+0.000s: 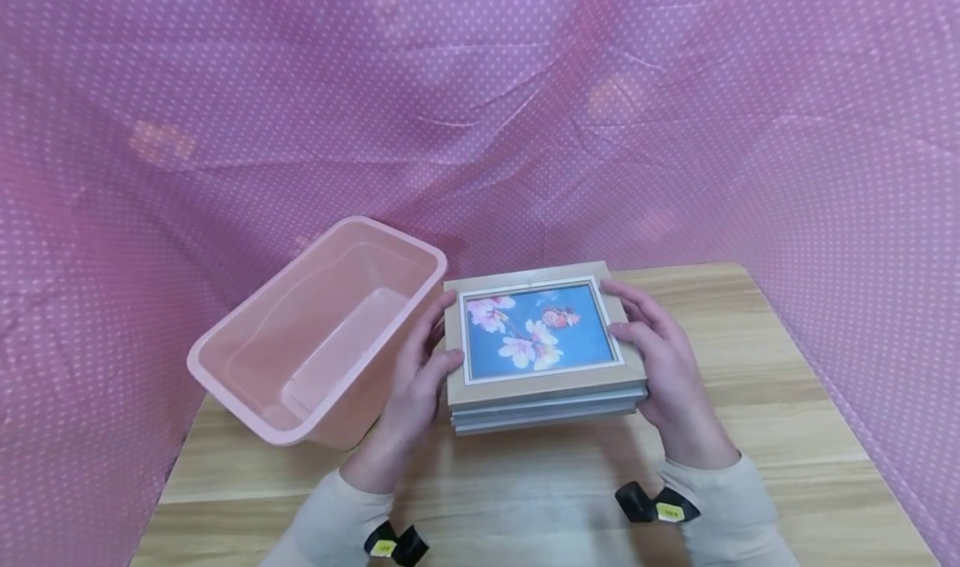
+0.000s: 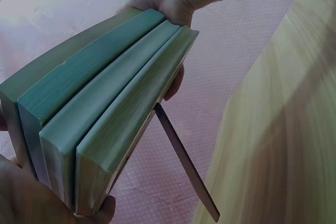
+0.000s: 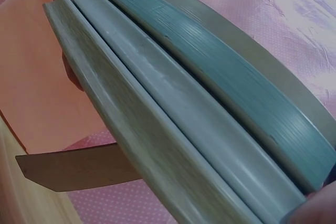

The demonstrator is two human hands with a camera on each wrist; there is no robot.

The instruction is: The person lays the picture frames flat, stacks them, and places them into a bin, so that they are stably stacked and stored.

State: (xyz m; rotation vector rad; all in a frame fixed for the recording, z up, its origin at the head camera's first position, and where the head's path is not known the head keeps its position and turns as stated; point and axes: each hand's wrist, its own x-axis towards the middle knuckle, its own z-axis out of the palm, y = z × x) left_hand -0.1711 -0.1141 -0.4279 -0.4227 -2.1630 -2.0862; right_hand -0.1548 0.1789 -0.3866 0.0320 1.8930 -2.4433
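Both hands hold a stack of several picture frames (image 2: pixel 105 98) above the table, one pressed against another. The top picture frame (image 1: pixel 408 434) is hidden in none of its face: light wood, a white inner edge, and pink blossoms with a butterfly on blue. My left hand (image 1: pixel 412 383) grips the stack's left side, thumb on top. On the opposite side my right hand (image 1: pixel 667 367) holds it, thumb over the rim. From the lowest frame a thin stand leg (image 2: pixel 186 161) sticks out. In the right wrist view the frame edges are greenish, grey and wood-toned (image 3: pixel 173 87).
A pink plastic tub (image 1: pixel 390 333) stands on the left of the wooden table (image 1: pixel 765 434), its inside bare. Pink dotted cloth (image 1: pixel 525 117) hangs behind and at both sides.
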